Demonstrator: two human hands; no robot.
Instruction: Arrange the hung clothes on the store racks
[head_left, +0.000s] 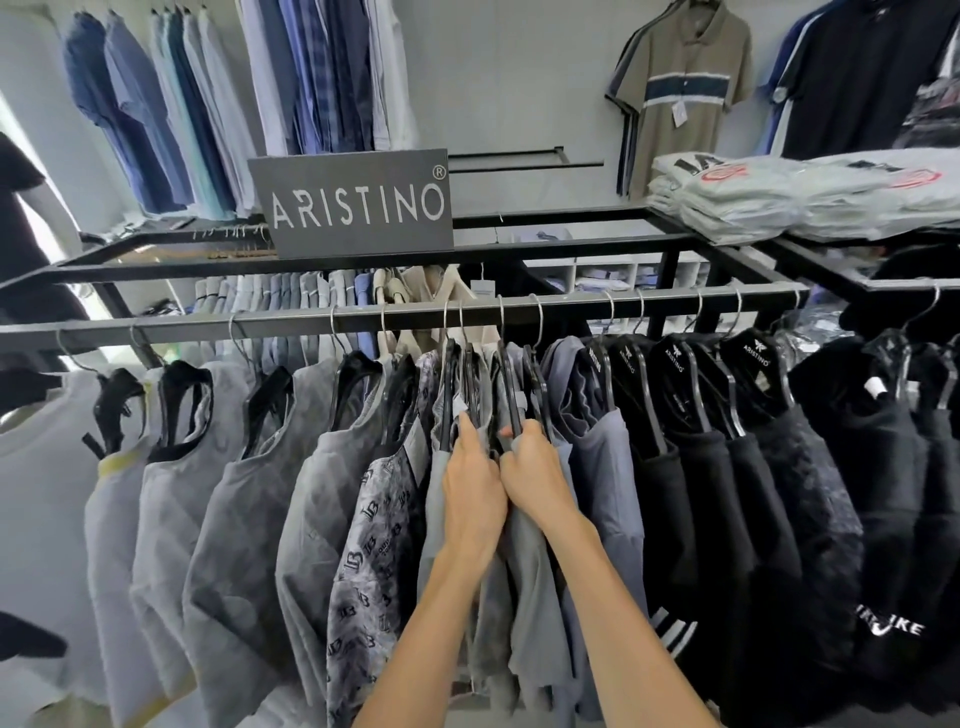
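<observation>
A black metal rack rail (311, 323) runs across the view with shirts on black hangers. Grey shirts (244, 499) hang on the left, a patterned grey shirt (374, 540) near the middle, blue-grey shirts (597, 467) just right of centre and black garments (727, 467) on the right. My left hand (474, 486) and my right hand (532, 470) are side by side in the middle bunch of tightly packed shirts. My left fingers reach into grey fabric. My right fingers curl round the shoulder of a black hanger (511, 410). The fingertips are partly hidden by cloth.
A dark ARISTINO sign (356, 205) stands on the rack's top frame. Folded grey shirts (800, 195) are stacked on the top right. Shirts hang on the back wall (519, 78). A mannequin (31, 218) stands at the left edge.
</observation>
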